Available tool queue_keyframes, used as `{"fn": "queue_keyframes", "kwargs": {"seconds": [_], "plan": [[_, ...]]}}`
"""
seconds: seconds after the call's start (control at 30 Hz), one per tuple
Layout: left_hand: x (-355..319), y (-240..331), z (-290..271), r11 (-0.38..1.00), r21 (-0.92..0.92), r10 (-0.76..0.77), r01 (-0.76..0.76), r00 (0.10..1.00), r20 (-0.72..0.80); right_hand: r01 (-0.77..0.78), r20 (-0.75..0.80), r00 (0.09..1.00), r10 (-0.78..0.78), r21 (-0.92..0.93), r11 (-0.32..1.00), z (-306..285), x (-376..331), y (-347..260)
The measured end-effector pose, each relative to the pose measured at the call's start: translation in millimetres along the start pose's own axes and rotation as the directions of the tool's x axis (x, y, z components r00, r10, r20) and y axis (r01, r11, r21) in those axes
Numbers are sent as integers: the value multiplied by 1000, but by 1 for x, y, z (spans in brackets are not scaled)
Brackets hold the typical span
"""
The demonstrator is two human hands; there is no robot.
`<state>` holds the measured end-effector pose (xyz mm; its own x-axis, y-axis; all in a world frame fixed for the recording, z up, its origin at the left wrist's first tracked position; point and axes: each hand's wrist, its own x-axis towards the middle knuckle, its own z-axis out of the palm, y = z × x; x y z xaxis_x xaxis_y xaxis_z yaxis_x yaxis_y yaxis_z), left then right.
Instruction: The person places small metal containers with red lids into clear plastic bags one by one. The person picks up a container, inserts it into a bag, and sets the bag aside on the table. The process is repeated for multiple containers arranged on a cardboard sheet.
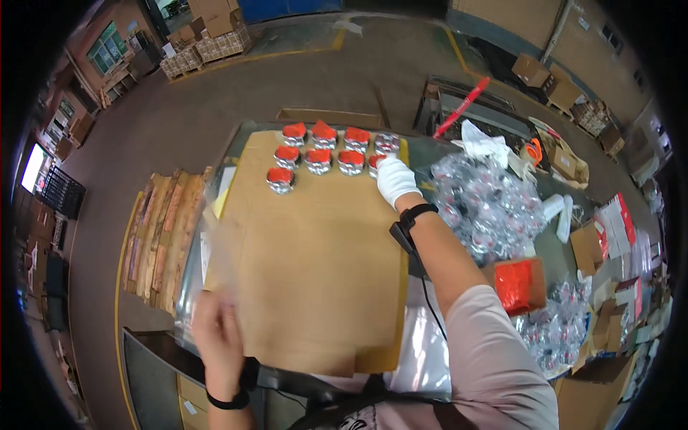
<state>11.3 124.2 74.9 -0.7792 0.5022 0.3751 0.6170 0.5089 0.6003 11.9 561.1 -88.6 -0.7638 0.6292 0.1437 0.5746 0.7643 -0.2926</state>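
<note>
Head view, red-topped pieces (pixel 318 160) beside right hand (pixel 396 180), well beyond left hand (pixel 217 328)

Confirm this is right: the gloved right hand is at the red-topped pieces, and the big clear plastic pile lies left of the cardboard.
Wrong side: in the head view, the big clear plastic pile lies right of the cardboard. The gloved right hand is indeed at the red-topped pieces.
</note>
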Motion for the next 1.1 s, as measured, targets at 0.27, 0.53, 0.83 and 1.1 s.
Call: {"fn": "queue_keyframes", "kwargs": {"seconds": [0.27, 0.53, 0.83, 1.1], "plan": [[-30, -53, 163, 928, -293, -55, 228, 864, 500, -91, 339, 941, -15, 296, 951, -69, -69, -71], [-58, -62, 193, 337, -756, -443, 561, 803, 398, 123, 318, 924, -210, 273, 954, -8, -262, -127], [-83, 1, 108, 495, -765, -187, 412, 911, 369, -388, 441, 862, -249, 891, 236, -29, -249, -160], [-76, -46, 91, 810, -458, -87, 365, 848, 523, -405, 576, 813, -86, 665, 627, -39, -277, -134]]}}
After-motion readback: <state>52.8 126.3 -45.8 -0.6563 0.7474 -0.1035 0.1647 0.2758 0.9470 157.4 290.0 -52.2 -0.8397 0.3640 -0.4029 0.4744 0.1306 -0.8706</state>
